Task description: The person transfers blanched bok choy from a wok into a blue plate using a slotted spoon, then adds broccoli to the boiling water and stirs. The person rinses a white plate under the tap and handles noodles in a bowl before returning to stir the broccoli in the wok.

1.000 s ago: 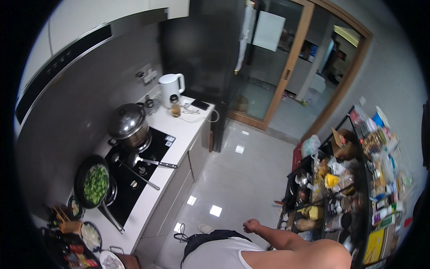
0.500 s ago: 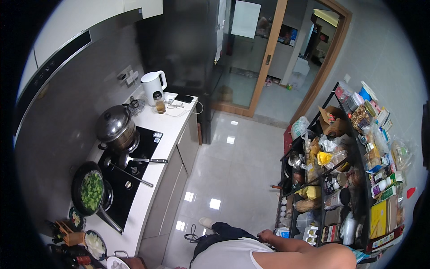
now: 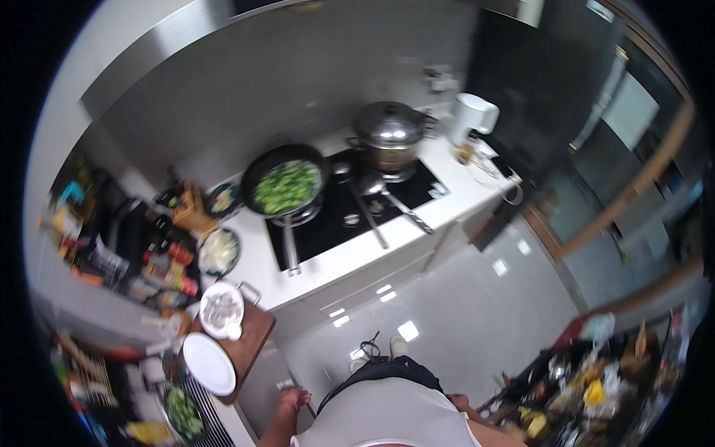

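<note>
My left hand [image 3: 297,398] hangs low beside my body, near the front of the lower cabinets. Its fingers look loosely apart, somewhat blurred, and nothing shows in them. At my right hip is my right hand [image 3: 459,401], close to the loaded shelf; its fingers are mostly hidden. Ahead of me, a black frying pan [image 3: 320,179] with chopped green vegetables [image 3: 284,186] sits on the stove [image 3: 335,242]. Beside it stands a lidded steel pot [image 3: 389,127]. A ladle [image 3: 406,210] and a long-handled utensil [image 3: 370,219] lie across the stove's right half.
A wooden board [image 3: 257,328] at the left holds a white bowl [image 3: 222,307] and a white oval plate [image 3: 209,363]. Behind are a plate of pale slices [image 3: 220,252] and crowded bottles [image 3: 179,253]. A white kettle [image 3: 474,118] stands far right. A packed shelf [image 3: 588,387] borders my right.
My view has swung left, bringing the stove to the middle and the board and bowl fully into sight. My left hand has come into view; my right stays low by my hip.
</note>
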A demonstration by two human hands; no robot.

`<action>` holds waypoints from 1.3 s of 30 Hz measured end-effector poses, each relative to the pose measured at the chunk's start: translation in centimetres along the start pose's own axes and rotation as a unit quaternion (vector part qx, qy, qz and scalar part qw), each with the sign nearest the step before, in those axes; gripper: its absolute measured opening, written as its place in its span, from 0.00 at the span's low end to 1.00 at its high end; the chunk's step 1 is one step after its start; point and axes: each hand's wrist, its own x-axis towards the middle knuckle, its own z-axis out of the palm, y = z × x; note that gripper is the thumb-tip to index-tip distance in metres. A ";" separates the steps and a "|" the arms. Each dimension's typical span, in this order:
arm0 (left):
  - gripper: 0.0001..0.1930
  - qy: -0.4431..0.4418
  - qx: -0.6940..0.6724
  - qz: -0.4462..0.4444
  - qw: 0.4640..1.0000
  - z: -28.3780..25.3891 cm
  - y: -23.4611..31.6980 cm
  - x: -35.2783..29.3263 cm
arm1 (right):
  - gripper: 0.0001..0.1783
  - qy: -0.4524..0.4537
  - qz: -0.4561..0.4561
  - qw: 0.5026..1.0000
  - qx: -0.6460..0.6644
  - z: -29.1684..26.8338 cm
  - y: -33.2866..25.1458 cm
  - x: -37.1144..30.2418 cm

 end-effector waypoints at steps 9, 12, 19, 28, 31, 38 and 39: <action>0.11 0.078 -0.144 -0.033 0.986 3.3 -5.0 -5.4 | 0.11 -0.166 -0.348 0.922 -0.021 -4.6 -1.9 19.6; 0.11 0.089 -0.181 -0.030 0.979 5.2 -5.4 -6.7 | 0.16 -0.221 -0.103 0.968 0.053 -6.3 -7.0 20.7; 0.12 0.126 -0.250 -0.022 0.960 8.5 -6.1 -8.7 | 0.06 -0.164 -0.012 0.967 0.194 -7.8 -15.7 17.9; 0.11 0.157 -0.313 -0.062 0.935 10.4 -9.6 -11.3 | 0.11 -0.225 -0.503 0.815 -0.178 -9.2 -14.3 23.0; 0.11 0.165 -0.317 -0.041 0.933 10.7 -10.3 -12.1 | 0.14 -0.162 -0.557 0.706 -0.406 -9.3 -15.4 23.7; 0.11 -0.072 -0.086 0.210 0.971 6.8 -15.9 -11.9 | 0.14 -0.096 -0.558 0.648 -0.510 -8.2 -17.9 26.5; 0.11 -0.024 0.117 0.516 0.848 6.0 -17.4 -11.4 | 0.13 -0.143 -0.408 0.839 -0.329 -7.5 -18.2 25.9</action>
